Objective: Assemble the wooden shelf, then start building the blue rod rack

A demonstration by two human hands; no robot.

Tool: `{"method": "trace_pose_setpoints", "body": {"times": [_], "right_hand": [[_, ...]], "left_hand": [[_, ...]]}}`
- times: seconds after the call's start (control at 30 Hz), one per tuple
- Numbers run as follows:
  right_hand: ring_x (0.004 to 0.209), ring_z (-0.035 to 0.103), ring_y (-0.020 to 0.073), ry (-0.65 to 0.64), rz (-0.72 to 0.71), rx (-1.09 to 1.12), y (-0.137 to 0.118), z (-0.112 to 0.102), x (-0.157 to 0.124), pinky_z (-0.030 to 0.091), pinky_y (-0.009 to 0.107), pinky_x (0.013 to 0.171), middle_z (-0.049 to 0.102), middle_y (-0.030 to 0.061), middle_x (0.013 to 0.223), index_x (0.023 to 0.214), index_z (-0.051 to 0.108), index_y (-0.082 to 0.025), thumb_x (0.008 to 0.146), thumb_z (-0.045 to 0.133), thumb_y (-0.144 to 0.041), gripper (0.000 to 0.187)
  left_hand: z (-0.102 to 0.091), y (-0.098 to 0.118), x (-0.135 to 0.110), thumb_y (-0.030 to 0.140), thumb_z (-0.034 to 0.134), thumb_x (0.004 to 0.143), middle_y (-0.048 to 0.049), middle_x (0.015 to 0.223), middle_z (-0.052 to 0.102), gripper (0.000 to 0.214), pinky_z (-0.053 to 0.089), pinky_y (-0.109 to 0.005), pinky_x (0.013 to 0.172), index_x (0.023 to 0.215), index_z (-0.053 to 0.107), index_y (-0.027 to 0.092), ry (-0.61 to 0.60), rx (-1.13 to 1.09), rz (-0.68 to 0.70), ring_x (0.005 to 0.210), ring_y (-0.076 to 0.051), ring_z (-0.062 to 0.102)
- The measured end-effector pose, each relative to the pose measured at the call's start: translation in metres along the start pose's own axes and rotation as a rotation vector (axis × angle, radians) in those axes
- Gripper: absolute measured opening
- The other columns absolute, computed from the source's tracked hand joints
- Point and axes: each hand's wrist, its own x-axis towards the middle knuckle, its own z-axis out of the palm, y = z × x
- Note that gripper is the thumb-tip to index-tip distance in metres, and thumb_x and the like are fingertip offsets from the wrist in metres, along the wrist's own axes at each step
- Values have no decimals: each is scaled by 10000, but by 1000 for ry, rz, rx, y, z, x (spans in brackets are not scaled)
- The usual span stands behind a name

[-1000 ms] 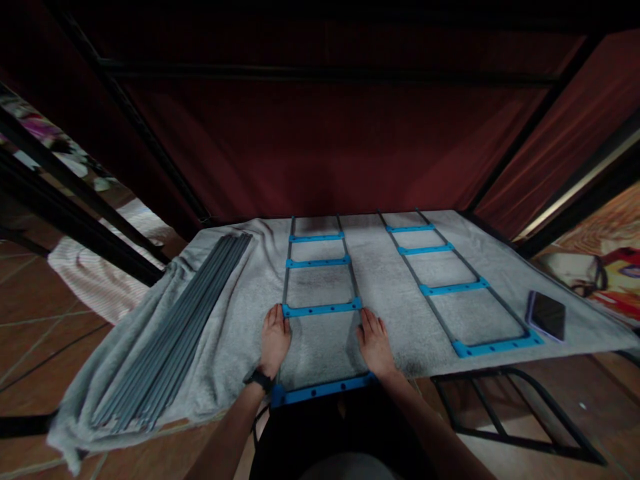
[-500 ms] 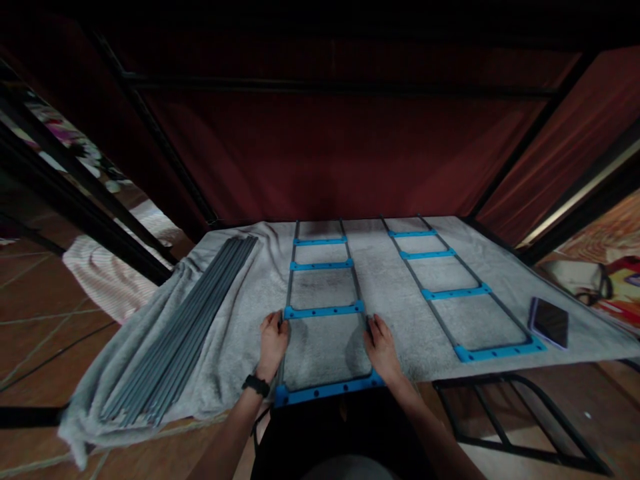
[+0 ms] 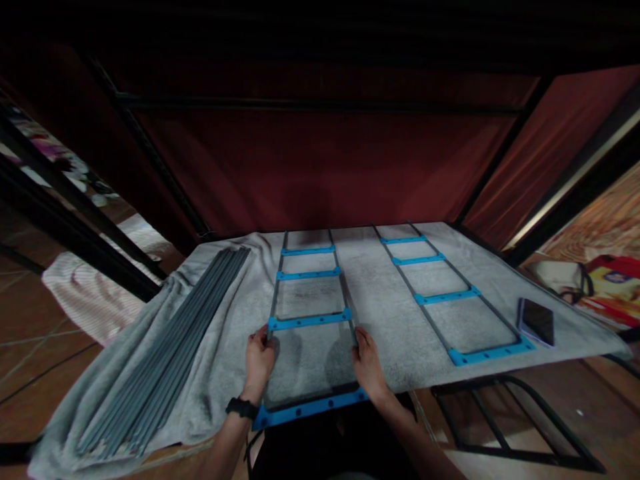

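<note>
A ladder-like frame (image 3: 309,321) of two grey side rails and blue cross-pieces lies on a grey towel (image 3: 220,333) in front of me. My left hand (image 3: 259,360) is closed round its left rail just below the third blue cross-piece. My right hand (image 3: 367,362) grips the right rail at the same height. The near end of the frame looks lifted slightly, with a shadow beneath it. A black watch is on my left wrist.
A second blue-runged frame (image 3: 445,297) lies to the right. A bundle of grey rods (image 3: 170,347) rests on the towel at the left. A dark phone (image 3: 537,321) sits near the right edge. Dark red curtains hang behind; a black metal stand (image 3: 505,413) is below right.
My hands went from lying flat beside the rails to closing round them. The frame's near end has risen a little, and the view shifted slightly.
</note>
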Motion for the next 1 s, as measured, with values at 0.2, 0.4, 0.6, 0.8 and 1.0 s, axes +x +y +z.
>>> {"method": "trace_pose_setpoints", "body": {"times": [0.2,0.4,0.6,0.8,1.0], "right_hand": [[1224,532,277,4,-4,12,3,3,7,444,486,1069,595,162,1243,1280,587,-126,814,401,-124,502],[1245,520,268,-2,-35,-12,18,-16,7,438,500,1072,577,145,1307,1330,550,-160,818,410,-132,531],[1258,510,267,5,-51,-32,22,-16,4,440,491,1072,573,153,1308,1330,544,-144,831,421,-127,514],[1236,515,273,17,-74,-18,18,4,6,447,504,1057,578,155,1285,1312,552,-140,851,419,-144,480],[1257,495,290,-26,-107,-47,23,8,2,428,529,1059,587,150,1288,1307,557,-151,867,457,-187,452]], "left_hand": [[3,0,0,144,515,694,-76,806,662,389,526,-346,786,1035,696,101,11,11,10,821,-240,635],[20,6,-8,149,506,720,-105,908,656,413,517,-356,849,1087,687,99,48,7,3,887,-246,633],[25,10,-5,140,503,712,-88,880,680,390,507,-371,881,1050,696,125,-10,-12,48,921,-255,632],[17,-8,4,143,501,747,-106,922,679,417,516,-361,861,1126,670,100,55,22,3,896,-248,643],[8,-22,4,224,512,812,-148,1019,668,397,506,-377,918,1144,673,78,36,57,112,963,-253,638]]}}
